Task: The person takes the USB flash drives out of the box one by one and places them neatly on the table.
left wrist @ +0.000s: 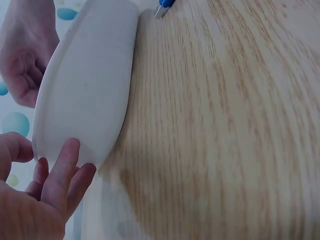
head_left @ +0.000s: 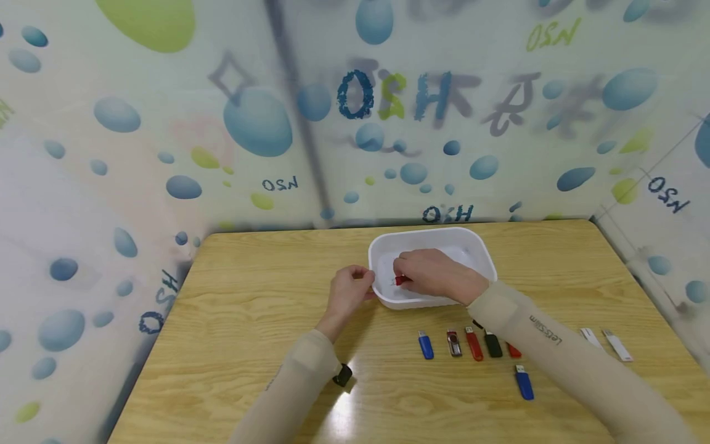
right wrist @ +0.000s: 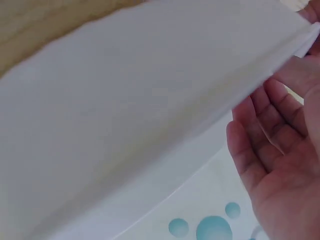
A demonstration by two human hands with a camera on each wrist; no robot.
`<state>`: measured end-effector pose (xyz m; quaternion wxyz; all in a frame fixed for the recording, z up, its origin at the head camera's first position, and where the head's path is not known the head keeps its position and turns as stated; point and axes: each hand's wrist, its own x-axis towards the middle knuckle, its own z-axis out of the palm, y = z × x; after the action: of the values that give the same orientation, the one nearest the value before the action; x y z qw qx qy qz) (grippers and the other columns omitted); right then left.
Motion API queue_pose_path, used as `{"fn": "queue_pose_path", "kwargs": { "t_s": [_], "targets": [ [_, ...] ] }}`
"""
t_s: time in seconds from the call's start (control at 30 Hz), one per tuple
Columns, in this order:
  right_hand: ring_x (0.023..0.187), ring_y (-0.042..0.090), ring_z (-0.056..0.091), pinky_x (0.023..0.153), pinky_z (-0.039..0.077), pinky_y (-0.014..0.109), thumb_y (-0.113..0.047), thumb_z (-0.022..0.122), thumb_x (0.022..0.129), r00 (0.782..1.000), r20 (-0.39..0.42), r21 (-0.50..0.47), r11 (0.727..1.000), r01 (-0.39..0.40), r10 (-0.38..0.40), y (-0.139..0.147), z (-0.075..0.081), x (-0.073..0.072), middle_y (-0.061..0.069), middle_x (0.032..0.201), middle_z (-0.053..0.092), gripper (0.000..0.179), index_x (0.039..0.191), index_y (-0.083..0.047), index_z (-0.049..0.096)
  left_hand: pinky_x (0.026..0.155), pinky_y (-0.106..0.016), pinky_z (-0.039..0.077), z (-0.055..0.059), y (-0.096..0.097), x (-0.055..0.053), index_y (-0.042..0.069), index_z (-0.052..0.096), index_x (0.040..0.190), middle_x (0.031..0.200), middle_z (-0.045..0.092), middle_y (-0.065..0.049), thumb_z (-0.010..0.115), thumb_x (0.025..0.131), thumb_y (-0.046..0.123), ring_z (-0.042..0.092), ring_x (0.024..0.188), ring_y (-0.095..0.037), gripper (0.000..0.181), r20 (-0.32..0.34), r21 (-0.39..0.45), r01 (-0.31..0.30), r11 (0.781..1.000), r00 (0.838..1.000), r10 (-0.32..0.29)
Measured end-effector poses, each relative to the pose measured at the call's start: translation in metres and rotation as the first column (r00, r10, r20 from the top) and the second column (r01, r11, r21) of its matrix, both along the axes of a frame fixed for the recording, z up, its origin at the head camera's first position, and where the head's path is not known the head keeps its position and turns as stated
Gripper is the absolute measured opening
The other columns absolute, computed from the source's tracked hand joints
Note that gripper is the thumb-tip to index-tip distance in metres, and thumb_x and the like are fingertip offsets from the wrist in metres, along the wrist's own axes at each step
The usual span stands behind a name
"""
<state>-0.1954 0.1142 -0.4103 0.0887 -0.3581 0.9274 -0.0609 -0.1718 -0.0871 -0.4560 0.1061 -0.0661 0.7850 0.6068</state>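
A white plastic basin stands near the back of the wooden table. My left hand pinches its left rim; the left wrist view shows the thumb at the rim and the fingers against the outer wall. Inside the basin, at its left part, my right hand holds a red USB flash drive, its metal plug pointing left. Much of that drive is hidden by the fingers. The basin wall hides it in the right wrist view, where the right palm shows.
In front of the basin lie a blue USB stick, a dark red one with a silver cover, a red one, a black one and another blue one. White sticks lie right of the right forearm, which partly covers another red stick.
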Motion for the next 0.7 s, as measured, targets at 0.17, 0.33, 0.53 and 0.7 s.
{"fn": "queue_pose_path", "kwargs": {
  "t_s": [0.17,0.33,0.53,0.7],
  "targets": [
    [0.071,0.012,0.051,0.067,0.049,0.025,-0.022,0.079,0.093,0.998,-0.001,-0.039,0.997,0.061,-0.061,0.013,0.006,0.016,-0.007,0.079,0.056,0.015,0.093,-0.016,0.066,0.072,-0.032,0.066,0.001,0.001,0.001,-0.008,0.067,0.112,0.111,0.067,-0.02,0.062,0.1,0.013,0.073,0.082,-0.025,0.025,-0.007,0.007,-0.008,1.0,1.0,0.008],
    [0.072,0.011,0.053,0.068,0.052,0.025,-0.023,0.081,0.092,0.987,-0.008,-0.089,0.984,0.157,-0.158,0.029,0.01,0.034,-0.006,0.084,0.062,0.017,0.097,-0.013,0.069,0.071,-0.031,0.066,0.001,0.0,0.001,-0.009,0.066,0.111,0.11,0.067,-0.02,0.063,0.1,0.012,0.074,0.081,-0.025,0.024,-0.012,0.021,-0.013,1.0,1.0,0.013],
    [0.07,0.01,0.052,0.065,0.052,0.025,-0.024,0.082,0.091,0.974,-0.014,-0.141,0.965,0.222,-0.226,0.049,0.016,0.053,-0.006,0.084,0.062,0.017,0.095,-0.012,0.07,0.071,-0.031,0.066,0.001,-0.001,0.001,-0.008,0.066,0.112,0.11,0.067,-0.02,0.063,0.1,0.013,0.074,0.083,-0.026,0.025,-0.004,0.02,-0.016,1.0,1.0,0.016],
    [0.072,0.011,0.054,0.065,0.056,0.027,-0.023,0.083,0.09,0.961,-0.049,-0.149,0.953,0.262,-0.272,0.062,0.019,0.068,-0.003,0.084,0.063,0.021,0.099,-0.009,0.071,0.071,-0.031,0.066,0.0,0.0,0.001,-0.008,0.066,0.112,0.11,0.067,-0.021,0.063,0.1,0.013,0.074,0.082,-0.025,0.025,-0.005,0.017,-0.008,1.0,1.0,0.008]
  ]
}}
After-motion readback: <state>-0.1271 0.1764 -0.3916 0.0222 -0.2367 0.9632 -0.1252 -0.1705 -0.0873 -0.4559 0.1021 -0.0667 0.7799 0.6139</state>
